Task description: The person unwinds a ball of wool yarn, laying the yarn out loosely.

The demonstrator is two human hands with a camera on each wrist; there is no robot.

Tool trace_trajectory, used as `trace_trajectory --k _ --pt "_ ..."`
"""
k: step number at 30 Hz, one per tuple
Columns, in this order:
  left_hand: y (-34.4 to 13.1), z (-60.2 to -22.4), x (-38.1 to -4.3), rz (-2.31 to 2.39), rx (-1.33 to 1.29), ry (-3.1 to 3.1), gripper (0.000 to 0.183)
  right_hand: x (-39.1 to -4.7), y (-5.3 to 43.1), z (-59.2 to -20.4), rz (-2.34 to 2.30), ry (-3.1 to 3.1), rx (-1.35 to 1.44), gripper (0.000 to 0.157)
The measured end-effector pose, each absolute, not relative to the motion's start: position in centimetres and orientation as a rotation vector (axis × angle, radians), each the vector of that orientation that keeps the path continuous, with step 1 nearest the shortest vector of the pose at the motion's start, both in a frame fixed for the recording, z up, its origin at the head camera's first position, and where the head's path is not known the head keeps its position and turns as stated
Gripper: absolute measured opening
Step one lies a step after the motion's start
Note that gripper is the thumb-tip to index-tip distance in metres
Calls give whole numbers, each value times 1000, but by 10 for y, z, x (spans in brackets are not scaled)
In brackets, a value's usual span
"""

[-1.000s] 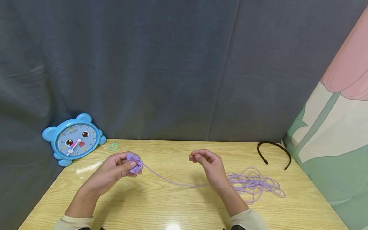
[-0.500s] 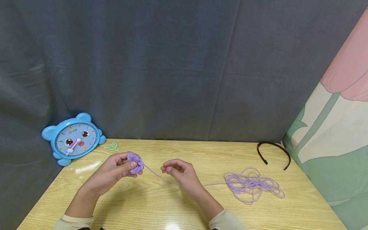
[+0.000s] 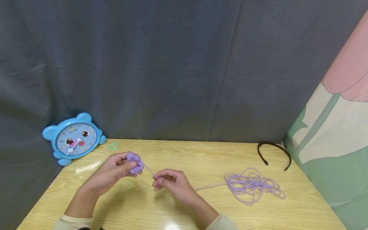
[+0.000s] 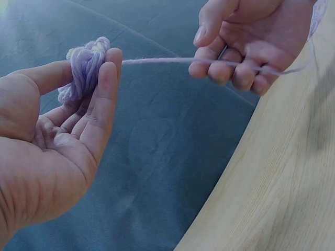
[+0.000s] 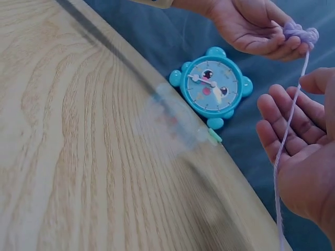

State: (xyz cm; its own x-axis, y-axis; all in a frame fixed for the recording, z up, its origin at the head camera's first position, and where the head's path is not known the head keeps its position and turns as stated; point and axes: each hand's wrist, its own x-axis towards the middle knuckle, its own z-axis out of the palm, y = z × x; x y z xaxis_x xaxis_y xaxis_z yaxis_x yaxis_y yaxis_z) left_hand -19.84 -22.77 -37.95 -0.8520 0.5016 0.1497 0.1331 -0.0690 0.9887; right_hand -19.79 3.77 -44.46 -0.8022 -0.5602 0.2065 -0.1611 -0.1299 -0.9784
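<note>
My left hand pinches a small wound bundle of lilac yarn between thumb and fingertips. In the left wrist view the same yarn bundle sits against the fingers, its loops folded over one another. One yarn strand runs straight from it to my right hand, which is close by on the right. Across the right fingers the strand lies in front of the palm, and the left wrist view shows the thumb apart from the fingers. Beyond that hand, the strand leads to a loose yarn heap on the table.
A blue bear-shaped clock leans at the table's back left, with a small green ring beside it. A black headband lies at the back right. A dark curtain hangs behind the wooden table.
My right hand has moved left and slightly down, towards the yarn bundle, and its fingers have come to the strand. The left hand has held the bundle almost still.
</note>
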Motion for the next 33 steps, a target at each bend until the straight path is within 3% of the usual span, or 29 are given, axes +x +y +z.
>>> trace_trajectory --k 28,33 --pt "-232 -379 -200 2033 762 1906 20 -201 108 -408 -2011 2161 -727 20" --pt "-232 -379 -200 2020 747 1927 18 -205 119 -404 -2082 2155 -729 10"
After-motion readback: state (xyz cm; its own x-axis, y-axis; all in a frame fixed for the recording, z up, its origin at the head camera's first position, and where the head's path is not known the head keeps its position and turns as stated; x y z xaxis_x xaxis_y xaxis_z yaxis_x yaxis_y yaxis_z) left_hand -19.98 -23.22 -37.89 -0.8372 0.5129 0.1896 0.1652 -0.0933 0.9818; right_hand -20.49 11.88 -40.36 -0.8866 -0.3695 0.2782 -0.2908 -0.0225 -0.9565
